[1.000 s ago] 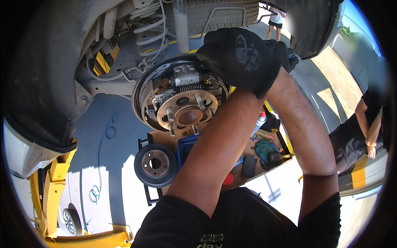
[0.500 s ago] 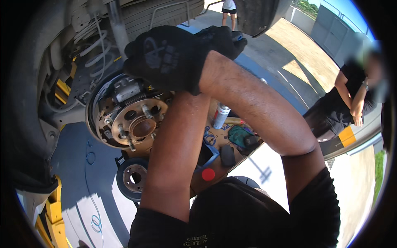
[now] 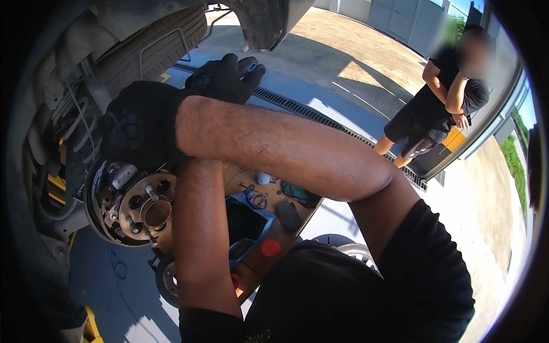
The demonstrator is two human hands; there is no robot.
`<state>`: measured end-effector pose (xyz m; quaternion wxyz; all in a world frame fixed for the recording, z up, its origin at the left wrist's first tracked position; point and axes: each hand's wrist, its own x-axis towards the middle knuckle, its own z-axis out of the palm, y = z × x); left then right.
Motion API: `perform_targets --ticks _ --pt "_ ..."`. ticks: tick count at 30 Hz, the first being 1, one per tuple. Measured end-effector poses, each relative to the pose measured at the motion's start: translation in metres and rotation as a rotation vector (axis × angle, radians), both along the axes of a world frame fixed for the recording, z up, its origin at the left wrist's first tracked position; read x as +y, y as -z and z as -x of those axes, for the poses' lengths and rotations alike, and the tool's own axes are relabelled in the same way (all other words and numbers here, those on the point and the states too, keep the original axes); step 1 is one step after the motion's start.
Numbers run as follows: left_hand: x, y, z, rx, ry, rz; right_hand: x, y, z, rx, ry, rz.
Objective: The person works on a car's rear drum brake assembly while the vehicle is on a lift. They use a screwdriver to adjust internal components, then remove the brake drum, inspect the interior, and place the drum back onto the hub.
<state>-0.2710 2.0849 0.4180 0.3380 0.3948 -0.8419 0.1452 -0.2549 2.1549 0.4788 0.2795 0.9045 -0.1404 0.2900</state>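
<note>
My forearms cross in front of me, the right one over the left. Black gloves cover both hands. My left hand (image 3: 224, 80) lies beyond my right wrist with curled fingers; a small blue bit shows between them, too little to name. My right hand (image 3: 140, 123) is above the exposed wheel hub (image 3: 150, 210), back of the glove upward, its fingers hidden. Whether it touches the car's underbody cannot be seen. The hub is rusty, with studs sticking out and brake parts around it. Beneath it, partly behind my left forearm, is a round brake drum (image 3: 167, 280).
A coil spring (image 3: 86, 123) and a tire (image 3: 166, 48) are at upper left. Cardboard (image 3: 234, 180) bears a spray can (image 3: 263, 179), a blue-edged container (image 3: 264, 222) and a black block (image 3: 289, 217). A person (image 3: 426, 108) stands at right, beyond a floor grate (image 3: 320, 120).
The view has swung, so hub and hands now sit farther left. My left hand shows more clearly apart from my right. The second person in the background is mostly out of view.
</note>
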Motion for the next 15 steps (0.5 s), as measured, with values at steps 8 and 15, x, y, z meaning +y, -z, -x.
perform_targets --ticks 8,15 --pt "0.003 -0.001 0.025 0.165 0.028 -0.052 0.011 -0.009 0.043 0.193 0.057 -0.059" --pt "0.002 0.01 0.01 0.211 -0.007 0.005 0.045 -0.035 0.057 -0.047 -0.044 0.086"
